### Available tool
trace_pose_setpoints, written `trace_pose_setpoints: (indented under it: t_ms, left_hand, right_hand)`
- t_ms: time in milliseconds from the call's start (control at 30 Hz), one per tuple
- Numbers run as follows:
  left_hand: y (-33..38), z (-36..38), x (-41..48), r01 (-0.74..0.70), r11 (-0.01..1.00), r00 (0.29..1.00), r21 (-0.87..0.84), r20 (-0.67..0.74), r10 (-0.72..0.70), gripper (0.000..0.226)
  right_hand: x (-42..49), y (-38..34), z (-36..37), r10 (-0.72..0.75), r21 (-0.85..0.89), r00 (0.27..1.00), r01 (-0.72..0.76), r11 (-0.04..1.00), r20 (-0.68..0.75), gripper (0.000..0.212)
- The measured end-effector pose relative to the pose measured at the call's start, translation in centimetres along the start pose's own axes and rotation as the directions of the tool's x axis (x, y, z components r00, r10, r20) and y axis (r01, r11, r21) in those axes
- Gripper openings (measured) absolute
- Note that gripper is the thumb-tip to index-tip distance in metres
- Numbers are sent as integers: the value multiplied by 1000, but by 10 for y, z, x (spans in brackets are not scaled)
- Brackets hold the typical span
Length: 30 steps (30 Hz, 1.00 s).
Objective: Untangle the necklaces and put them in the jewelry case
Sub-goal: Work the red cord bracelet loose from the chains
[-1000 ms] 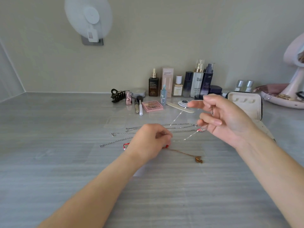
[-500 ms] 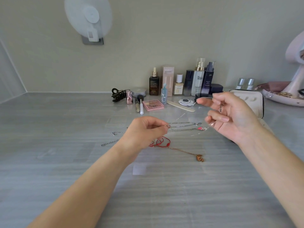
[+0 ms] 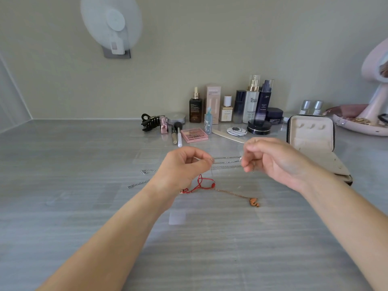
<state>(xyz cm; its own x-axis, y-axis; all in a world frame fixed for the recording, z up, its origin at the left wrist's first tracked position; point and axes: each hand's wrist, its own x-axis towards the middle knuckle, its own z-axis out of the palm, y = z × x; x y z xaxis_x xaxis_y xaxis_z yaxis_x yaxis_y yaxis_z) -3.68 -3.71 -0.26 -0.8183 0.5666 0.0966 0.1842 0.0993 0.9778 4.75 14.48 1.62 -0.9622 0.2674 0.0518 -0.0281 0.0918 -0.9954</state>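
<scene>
Both hands are raised just above the grey streaked stone counter (image 3: 84, 227), in the middle of the frame. The left hand (image 3: 184, 166) has its fingers curled, with thumb and forefinger pinching one end of a thin silver chain necklace (image 3: 226, 158). The right hand (image 3: 273, 162) is blurred, but it is curled at the other end and appears to pinch it too, so the chain runs straight between them. Just below, more silver chains (image 3: 227, 167) lie side by side on the counter, with their tails showing left of the left wrist. A red cord necklace (image 3: 202, 183) lies looped lower down and meets a rose-gold chain with an orange pendant (image 3: 254, 202). I cannot tell whether those two are knotted together.

The cream-lined jewelry case with a black zip edge (image 3: 310, 133) stands open at the right of the frame, and no necklace shows in it. The task looks to be at an early stage: one chain is being teased free and none is stowed.

The dark blue pump bottle (image 3: 265, 101) at upper right reads "REVITALIFT". The white pump bottle (image 3: 251, 103) beside it shows a large "H". The other labels are too small to read.
</scene>
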Motion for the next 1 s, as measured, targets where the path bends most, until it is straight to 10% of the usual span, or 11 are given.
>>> trace_pose_setpoints:
  t_ms: [400, 1000]
  left_hand:
    - [-1, 3, 0, -14, 993, 999, 113, 46, 9, 13]
    - [2, 5, -4, -13, 984, 996, 180, 84, -3, 16]
  right_hand:
    - [-9, 1, 25, 38, -404, 988, 26, 914, 148, 6]
    - [-5, 2, 27, -103, -164, 993, 92, 982, -62, 20]
